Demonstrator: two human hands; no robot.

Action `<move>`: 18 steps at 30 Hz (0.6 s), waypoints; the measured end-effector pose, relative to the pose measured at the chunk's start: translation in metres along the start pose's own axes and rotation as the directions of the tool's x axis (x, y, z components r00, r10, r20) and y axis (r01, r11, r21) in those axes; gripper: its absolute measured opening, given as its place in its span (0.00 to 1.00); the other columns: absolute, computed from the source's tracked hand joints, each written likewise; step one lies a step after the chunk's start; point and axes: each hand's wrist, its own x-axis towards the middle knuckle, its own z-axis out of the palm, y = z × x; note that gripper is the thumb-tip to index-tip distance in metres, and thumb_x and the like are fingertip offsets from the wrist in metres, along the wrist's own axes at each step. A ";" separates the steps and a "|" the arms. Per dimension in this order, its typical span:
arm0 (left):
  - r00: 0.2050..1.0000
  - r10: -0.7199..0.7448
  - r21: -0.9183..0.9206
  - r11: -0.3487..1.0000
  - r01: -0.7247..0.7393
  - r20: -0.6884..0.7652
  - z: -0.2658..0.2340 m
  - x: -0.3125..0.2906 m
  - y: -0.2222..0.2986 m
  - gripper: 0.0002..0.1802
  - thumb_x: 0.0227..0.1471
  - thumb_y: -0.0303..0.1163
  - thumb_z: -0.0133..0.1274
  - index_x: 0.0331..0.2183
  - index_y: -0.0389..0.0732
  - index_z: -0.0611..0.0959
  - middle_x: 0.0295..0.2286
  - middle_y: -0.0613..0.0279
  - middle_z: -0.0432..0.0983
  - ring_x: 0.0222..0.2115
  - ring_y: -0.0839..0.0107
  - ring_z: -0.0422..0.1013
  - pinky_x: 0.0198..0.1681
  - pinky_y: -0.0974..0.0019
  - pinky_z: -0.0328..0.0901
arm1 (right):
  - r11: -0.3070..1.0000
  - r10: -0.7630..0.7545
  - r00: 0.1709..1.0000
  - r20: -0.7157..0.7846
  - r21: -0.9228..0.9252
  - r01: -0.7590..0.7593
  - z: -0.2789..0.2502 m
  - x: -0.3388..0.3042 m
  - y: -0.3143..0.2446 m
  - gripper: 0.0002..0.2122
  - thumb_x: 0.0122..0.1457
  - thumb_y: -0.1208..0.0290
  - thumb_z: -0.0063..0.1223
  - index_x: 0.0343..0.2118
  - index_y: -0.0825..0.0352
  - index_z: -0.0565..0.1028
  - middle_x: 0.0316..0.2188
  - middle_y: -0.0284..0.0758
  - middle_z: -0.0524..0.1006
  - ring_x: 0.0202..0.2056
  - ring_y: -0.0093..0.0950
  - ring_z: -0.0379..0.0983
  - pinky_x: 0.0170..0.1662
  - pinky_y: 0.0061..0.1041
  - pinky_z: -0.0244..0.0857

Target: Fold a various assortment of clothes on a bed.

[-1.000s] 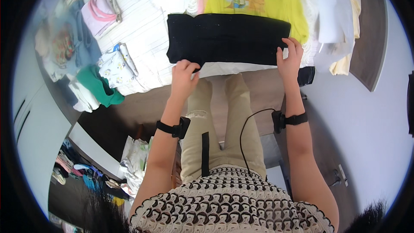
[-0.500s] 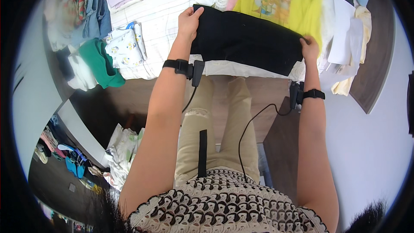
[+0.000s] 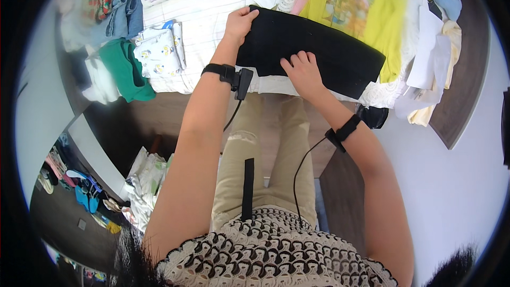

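A folded black garment (image 3: 340, 56), its exact kind hidden by the folding, lies along the front edge of the bed (image 3: 204, 48). Its far left corner is pinched between the thumb and fingers of my left hand (image 3: 240, 24). On the near middle of the black cloth rests my right hand (image 3: 304, 74), fingers apart and slightly bent, gripping nothing that I can see. Beyond the cloth, a yellow printed shirt (image 3: 390, 21) lies spread out, partly under the garment's far edge.
Left of my hands are a folded white printed garment (image 3: 155, 53), a green garment (image 3: 123, 69) and blue jeans (image 3: 123, 13). White and cream clothes (image 3: 425, 69) hang over the right edge. A bag of white cloth (image 3: 146, 180) stands on the floor at lower left.
My right hand has let go of the garment's right end and moved left onto its middle. My left hand keeps its corner. The view has shifted slightly.
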 end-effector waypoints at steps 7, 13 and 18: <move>0.833 0.436 0.270 0.803 -0.531 0.340 0.010 -0.005 0.049 0.13 0.49 0.32 0.44 0.32 0.35 0.79 0.27 0.57 0.76 0.29 0.72 0.71 0.36 0.73 0.64 | 0.977 -0.046 0.996 0.074 0.209 0.029 -0.016 -0.004 0.005 0.05 0.39 0.76 0.49 0.23 0.62 0.71 0.23 0.32 0.69 0.35 0.29 0.64 0.42 0.29 0.56; 0.764 0.030 0.605 0.590 -0.534 0.645 0.016 0.019 0.056 0.17 0.47 0.38 0.40 0.29 0.37 0.80 0.28 0.58 0.75 0.32 0.67 0.70 0.39 0.71 0.62 | 0.348 0.797 0.602 0.047 0.779 -0.522 -0.010 -0.052 0.040 0.05 0.48 0.76 0.53 0.26 0.68 0.70 0.19 0.32 0.72 0.20 0.21 0.67 0.26 0.18 0.62; 0.684 -0.021 0.640 0.375 -0.671 0.729 0.014 0.030 0.048 0.15 0.38 0.30 0.48 0.33 0.37 0.77 0.29 0.55 0.74 0.32 0.64 0.69 0.38 0.67 0.62 | 0.390 0.811 0.572 0.125 0.613 -0.687 -0.013 -0.060 0.042 0.07 0.49 0.72 0.54 0.27 0.69 0.69 0.19 0.32 0.73 0.22 0.18 0.68 0.27 0.17 0.62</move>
